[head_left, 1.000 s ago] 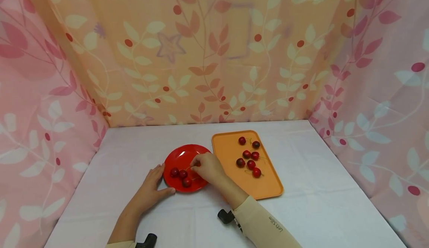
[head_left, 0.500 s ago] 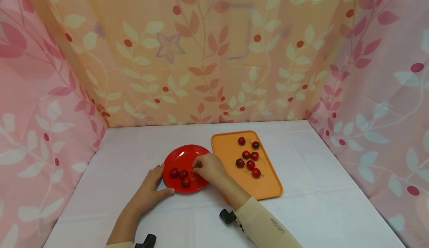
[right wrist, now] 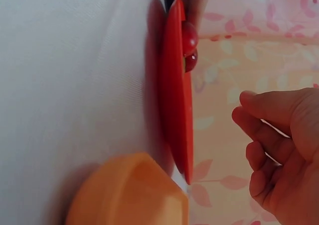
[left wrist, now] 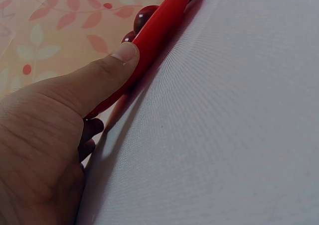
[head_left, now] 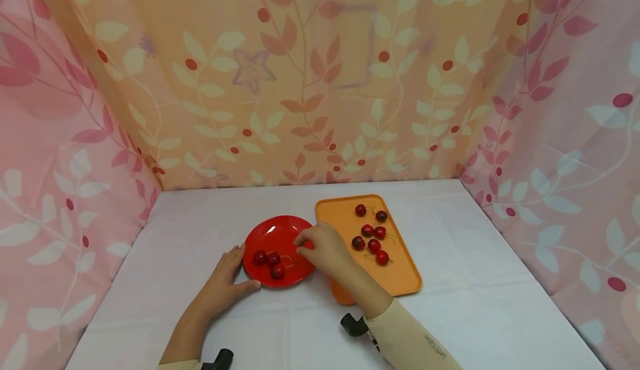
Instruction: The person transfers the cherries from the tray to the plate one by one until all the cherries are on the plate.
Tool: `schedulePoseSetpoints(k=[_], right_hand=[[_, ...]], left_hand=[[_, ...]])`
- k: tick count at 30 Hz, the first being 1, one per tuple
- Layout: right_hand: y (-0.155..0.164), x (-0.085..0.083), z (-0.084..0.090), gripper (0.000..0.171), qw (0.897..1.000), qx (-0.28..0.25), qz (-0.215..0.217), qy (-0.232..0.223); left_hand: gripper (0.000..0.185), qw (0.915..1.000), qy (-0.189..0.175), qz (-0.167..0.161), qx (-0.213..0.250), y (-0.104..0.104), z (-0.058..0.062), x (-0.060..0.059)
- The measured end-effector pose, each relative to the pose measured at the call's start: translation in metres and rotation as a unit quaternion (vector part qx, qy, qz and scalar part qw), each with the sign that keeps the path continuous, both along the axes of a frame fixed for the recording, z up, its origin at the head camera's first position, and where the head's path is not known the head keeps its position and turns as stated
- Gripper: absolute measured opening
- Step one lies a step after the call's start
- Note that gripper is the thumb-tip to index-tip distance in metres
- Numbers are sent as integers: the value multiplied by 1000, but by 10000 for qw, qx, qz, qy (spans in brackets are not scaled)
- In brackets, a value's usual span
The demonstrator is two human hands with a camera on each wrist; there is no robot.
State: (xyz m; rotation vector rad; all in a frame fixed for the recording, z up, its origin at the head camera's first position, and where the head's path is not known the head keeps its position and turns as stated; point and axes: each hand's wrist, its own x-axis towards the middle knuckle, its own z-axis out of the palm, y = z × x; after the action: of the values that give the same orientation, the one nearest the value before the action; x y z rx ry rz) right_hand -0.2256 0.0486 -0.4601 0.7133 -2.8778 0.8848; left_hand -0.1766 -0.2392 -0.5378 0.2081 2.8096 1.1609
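The left hand (head_left: 226, 280) rests against the left side of a red plate (head_left: 280, 231), its thumb (left wrist: 110, 68) along the near rim and its fingers spread along the left edge. Three dark red cherries, one of them the nearest cherry (head_left: 277, 271), lie together in the plate's lower left, with thin stems pointing right. Over the plate's right rim, the right hand (head_left: 325, 248) hovers with loosely bent fingers. In the right wrist view, the thumb and index fingertips (right wrist: 238, 114) are apart from the plate, with nothing visible between them.
An orange tray (head_left: 335, 214) stands right of the plate, partly under the right forearm. Several cherries (head_left: 374, 245) with stems lie on it. White cloth (head_left: 465, 281) covers the table; patterned fabric (head_left: 305, 81) hangs behind and at both sides.
The right hand has moved right, away from the cherries on the plate, and its fingers have loosened. The left hand, plate and tray stay put.
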Motion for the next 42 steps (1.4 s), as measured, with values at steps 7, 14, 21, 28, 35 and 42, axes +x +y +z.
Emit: schedulePoseSetpoints(k=[7,14,21,28,35,42], right_hand=[[15,12,12,11,9983,-38,168,550],[31,22,19,13,9947,-269,329,934],[45,26,20,14,9928,-271,353,1110],[52,27,23,15,9920,-308,388,1159],[62,25,27,17,9909,-359,416,1231],[81,14,30,16,9905,-499,228,1260]], left_hand=[[113,10000,-32,41,44,0,0,1],[113,9999,-57,69,58,0,0,0],[113,9999,-83,89,-16,-1,1,0],[113,9999,-99,87,19,1,1,1],[113,9999,-105,87,37,1,1,0],[114,9999,-84,68,-15,0,1,0]])
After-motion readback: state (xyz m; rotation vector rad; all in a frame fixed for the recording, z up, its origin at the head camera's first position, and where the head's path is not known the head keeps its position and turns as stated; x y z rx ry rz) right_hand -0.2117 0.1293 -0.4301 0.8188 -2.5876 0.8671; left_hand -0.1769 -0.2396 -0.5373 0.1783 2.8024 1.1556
